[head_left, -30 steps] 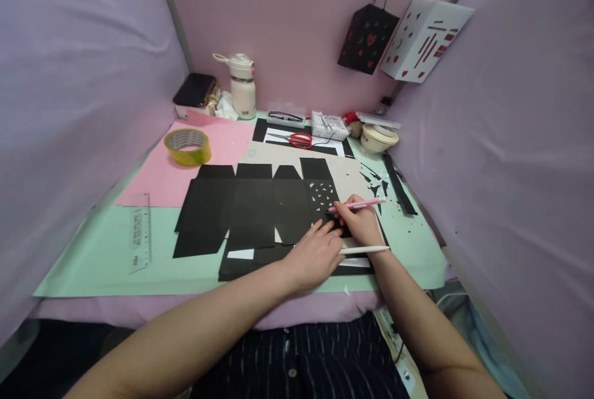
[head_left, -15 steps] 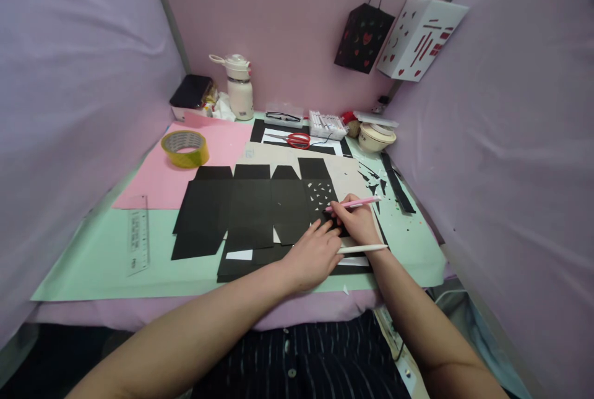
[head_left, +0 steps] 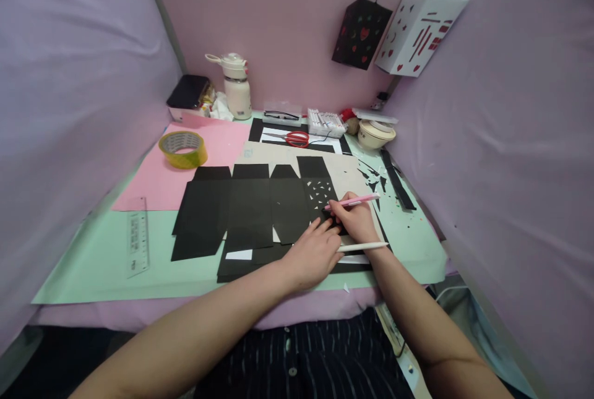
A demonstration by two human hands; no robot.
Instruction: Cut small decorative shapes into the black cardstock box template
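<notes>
Purple drapes (head_left: pixel 83 96) enclose the bench (head_left: pixel 88 269) on the left and right, with a pink wall (head_left: pixel 264 21) at the far side, where a black lantern (head_left: pixel 348 46) and a white lantern (head_left: pixel 394 55) hang at the far right. Black card (head_left: pixel 250 207), flat with creased panels and flaps, lies across the middle of the bench, partly over a pale board (head_left: pixel 348 179). Small holes pierce its right-hand panel.

The left hand (head_left: pixel 314 257) rests with fingers spread on the card; a white stick-like tool (head_left: pixel 366 246) juts from its thumb side, though I cannot tell whether it is gripped. The right hand (head_left: pixel 356 219) pinches a slim pink tool (head_left: pixel 359 200), its tip down by the holes.

I judge the card light, thin and fairly stiff, willing to bend at its creases; the narrow strips between holes would tear easiest. Best to hold it flat by the solid panels at left.

At left, the clear ruler (head_left: pixel 138 241) bears a scale and print, and the yellow tape roll (head_left: pixel 197 156) has lettering inside its core. Both are too small to read; no brand is legible.
</notes>
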